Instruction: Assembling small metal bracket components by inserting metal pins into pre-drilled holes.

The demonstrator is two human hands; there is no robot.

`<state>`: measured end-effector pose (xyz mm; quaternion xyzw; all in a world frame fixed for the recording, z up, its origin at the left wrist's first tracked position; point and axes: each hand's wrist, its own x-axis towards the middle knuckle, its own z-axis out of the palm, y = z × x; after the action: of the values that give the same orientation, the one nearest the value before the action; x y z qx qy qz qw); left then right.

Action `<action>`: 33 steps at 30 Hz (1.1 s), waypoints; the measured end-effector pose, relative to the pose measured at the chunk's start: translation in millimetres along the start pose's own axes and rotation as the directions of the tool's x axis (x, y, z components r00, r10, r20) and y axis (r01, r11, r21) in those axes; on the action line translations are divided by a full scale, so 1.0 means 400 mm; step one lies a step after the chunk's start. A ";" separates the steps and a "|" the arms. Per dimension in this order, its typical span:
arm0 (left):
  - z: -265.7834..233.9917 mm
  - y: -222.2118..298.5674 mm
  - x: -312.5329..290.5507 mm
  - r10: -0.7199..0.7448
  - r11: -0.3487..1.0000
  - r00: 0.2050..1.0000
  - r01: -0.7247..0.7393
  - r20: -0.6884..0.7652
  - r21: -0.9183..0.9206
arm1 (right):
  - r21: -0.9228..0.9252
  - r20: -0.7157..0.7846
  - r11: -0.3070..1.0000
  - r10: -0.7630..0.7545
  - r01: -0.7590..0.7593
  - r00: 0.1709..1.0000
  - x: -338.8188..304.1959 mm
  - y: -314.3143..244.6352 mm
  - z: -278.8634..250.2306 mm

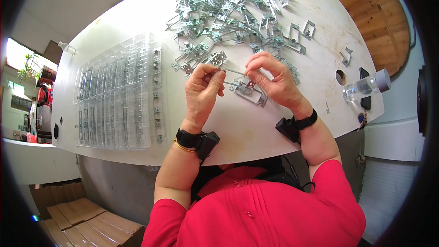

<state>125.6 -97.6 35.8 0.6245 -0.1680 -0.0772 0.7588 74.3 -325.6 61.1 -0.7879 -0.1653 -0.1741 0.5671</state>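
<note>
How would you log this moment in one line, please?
left hand: pinching metal piece | right hand: by its right end, contact unclear | metal brackets: piled ahead | plastic trays: at left

No text, label, brand, number or sign can be read anywhere in view. Any lettering on the clear plastic bottle with a grey cap [363,88], on the brown cardboard boxes [107,228] at the lower left, or on the boxy black device [209,145] strapped at the left wrist is too small or blurred to tell. The same holds for any stamped marks on the heaped silvery metal brackets [238,36] and for the red items [43,96] at the far left.
</note>
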 end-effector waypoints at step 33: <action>0.014 -0.012 0.000 0.127 0.989 0.986 -0.133 -0.107 -0.056 | -0.457 -0.170 0.889 -0.060 -0.024 0.984 -0.007 0.013 0.026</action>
<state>124.0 -103.7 31.9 0.5912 -0.1665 -0.0004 0.7892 75.2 -317.5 52.4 -0.8786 -0.0754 -0.2835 0.3769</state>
